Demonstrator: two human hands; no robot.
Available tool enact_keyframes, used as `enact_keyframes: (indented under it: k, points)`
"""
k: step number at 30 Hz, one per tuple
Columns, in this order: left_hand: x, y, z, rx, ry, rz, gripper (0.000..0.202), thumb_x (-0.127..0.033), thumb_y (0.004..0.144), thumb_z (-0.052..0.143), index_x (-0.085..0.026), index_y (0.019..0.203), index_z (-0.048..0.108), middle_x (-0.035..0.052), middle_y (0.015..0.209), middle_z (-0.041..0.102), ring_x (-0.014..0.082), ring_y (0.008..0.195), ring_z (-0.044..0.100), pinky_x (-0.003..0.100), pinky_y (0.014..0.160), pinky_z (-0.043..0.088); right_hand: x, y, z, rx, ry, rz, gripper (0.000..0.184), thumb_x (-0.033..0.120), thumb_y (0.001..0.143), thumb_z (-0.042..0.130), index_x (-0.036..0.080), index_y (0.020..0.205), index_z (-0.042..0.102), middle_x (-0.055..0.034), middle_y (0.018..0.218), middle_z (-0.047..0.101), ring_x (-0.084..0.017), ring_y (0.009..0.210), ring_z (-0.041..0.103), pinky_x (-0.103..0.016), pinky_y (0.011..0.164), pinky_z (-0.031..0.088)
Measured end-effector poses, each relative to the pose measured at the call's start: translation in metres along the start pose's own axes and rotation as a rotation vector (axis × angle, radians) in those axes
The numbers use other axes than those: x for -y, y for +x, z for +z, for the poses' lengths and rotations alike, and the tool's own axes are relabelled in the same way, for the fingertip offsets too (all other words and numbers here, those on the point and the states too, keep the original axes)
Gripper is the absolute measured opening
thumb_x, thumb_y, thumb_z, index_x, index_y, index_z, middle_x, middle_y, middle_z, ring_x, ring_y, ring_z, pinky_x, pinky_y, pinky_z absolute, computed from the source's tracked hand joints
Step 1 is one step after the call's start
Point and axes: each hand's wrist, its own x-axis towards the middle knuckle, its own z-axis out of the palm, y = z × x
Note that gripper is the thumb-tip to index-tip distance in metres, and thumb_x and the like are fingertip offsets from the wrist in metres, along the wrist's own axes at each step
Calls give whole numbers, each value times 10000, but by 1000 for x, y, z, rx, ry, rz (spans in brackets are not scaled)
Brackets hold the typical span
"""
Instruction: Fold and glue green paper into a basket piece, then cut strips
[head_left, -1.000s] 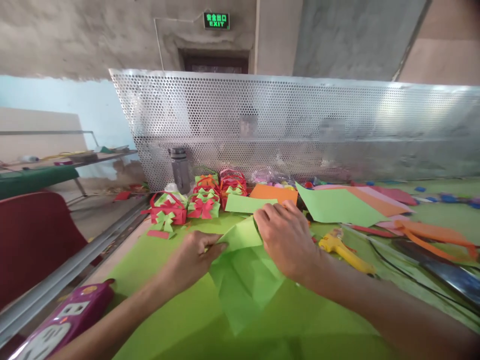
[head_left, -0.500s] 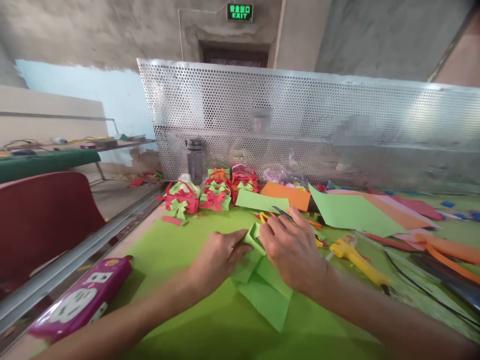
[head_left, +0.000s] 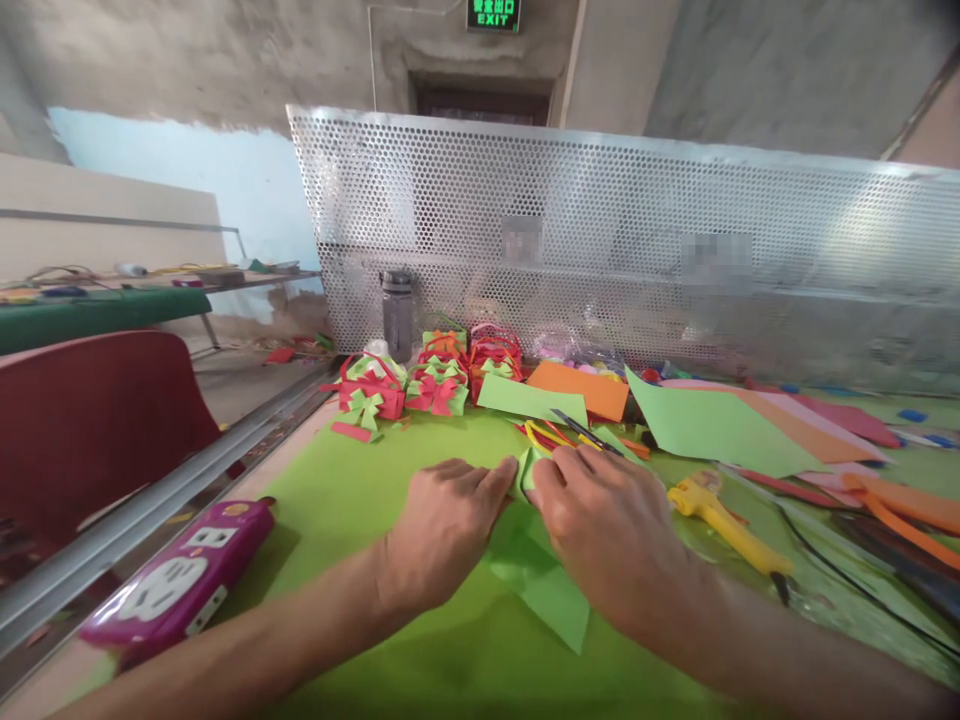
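A folded piece of light green paper (head_left: 544, 590) lies on the green table cover (head_left: 352, 500) in front of me. My left hand (head_left: 442, 525) rests knuckles-up at its left side, fingers curled with the fingertips on the paper's top fold. My right hand (head_left: 604, 530) covers the paper's right part, fingers bent and pinching the same fold. The two hands almost touch at the fold. Most of the paper is hidden under them.
Yellow-handled scissors (head_left: 559, 432) lie just beyond my hands. A yellow glue gun (head_left: 720, 515) is to the right, coloured paper sheets (head_left: 712, 420) behind it. Red-and-green paper baskets (head_left: 409, 380) and a grey bottle (head_left: 397, 312) stand by the perforated metal screen (head_left: 600, 230). A pink power strip (head_left: 176, 585) lies at the left.
The upright green flap has been folded down flat, making the paper smaller. Both hands have come closer together on the fold. The camera has shifted, so the scene sits further right.
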Motion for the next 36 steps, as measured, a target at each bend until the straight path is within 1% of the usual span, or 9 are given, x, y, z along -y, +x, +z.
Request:
enact_keyframes:
  k: [3, 5, 10, 13, 16, 24, 27, 31, 36]
  points:
    - [-1, 2, -4, -147, 54, 95, 208, -155, 899, 436, -83, 1064, 541, 17, 600, 648, 160, 494, 560, 269, 491, 406, 1, -1, -3, -63, 2, 14, 187, 17, 611, 555, 190, 555, 512, -15, 521, 544, -193, 495, 542, -310, 505, 298]
    - [-2, 3, -5, -204, 62, 131, 208, -160, 898, 452, -75, 1078, 516, 25, 650, 666, 159, 505, 568, 275, 497, 431, 1, -2, -3, -81, 8, 25, 190, 33, 639, 568, 195, 562, 506, -11, 529, 542, -188, 498, 537, -312, 515, 303]
    - [-3, 3, -3, -206, -13, 148, 252, -213, 922, 433, -79, 1134, 464, 69, 820, 700, 179, 618, 628, 297, 549, 502, 0, -4, -4, -43, 14, 29, 204, 23, 616, 582, 202, 568, 497, 0, 538, 544, -180, 508, 544, -302, 479, 264]
    - [-3, 2, -3, -214, -32, 170, 227, -214, 924, 431, -88, 1108, 474, 70, 802, 697, 177, 625, 637, 297, 562, 514, -1, -4, -4, -34, 23, 28, 211, 9, 578, 580, 203, 570, 496, 6, 540, 550, -176, 506, 550, -295, 456, 242]
    - [-5, 2, -3, -229, -35, 176, 194, -198, 914, 447, -102, 1073, 502, 54, 735, 687, 161, 581, 623, 283, 544, 499, 0, -4, -4, -25, 31, 23, 210, 3, 555, 562, 202, 574, 500, 9, 533, 554, -170, 488, 546, -287, 437, 225]
    - [-9, 3, -2, -193, -118, 85, 155, -165, 896, 449, -130, 941, 593, 25, 634, 663, 147, 525, 585, 281, 551, 459, 2, -7, -8, -20, 62, 12, 221, -8, 518, 519, 206, 570, 507, 8, 526, 556, -168, 459, 542, -285, 406, 208]
    - [-11, 3, -2, -150, -196, 17, 188, -192, 897, 435, -145, 869, 615, 35, 622, 657, 150, 537, 581, 278, 552, 435, 3, -6, -9, -38, 66, 4, 218, -9, 525, 510, 206, 557, 508, 2, 515, 543, -174, 457, 543, -292, 403, 209]
    - [-13, 2, 0, -119, -280, -79, 190, -189, 858, 462, -158, 755, 619, 33, 573, 625, 149, 541, 564, 260, 537, 412, 4, -6, -9, -77, 87, -1, 212, -12, 536, 505, 199, 548, 512, -7, 515, 538, -178, 463, 542, -294, 415, 221]
    - [-12, 3, 2, -107, -331, -115, 190, -153, 834, 480, -155, 703, 618, 23, 566, 609, 133, 539, 542, 240, 537, 404, 6, -6, -6, -74, 133, -4, 205, -6, 588, 504, 196, 554, 515, -6, 521, 534, -179, 463, 532, -299, 435, 223]
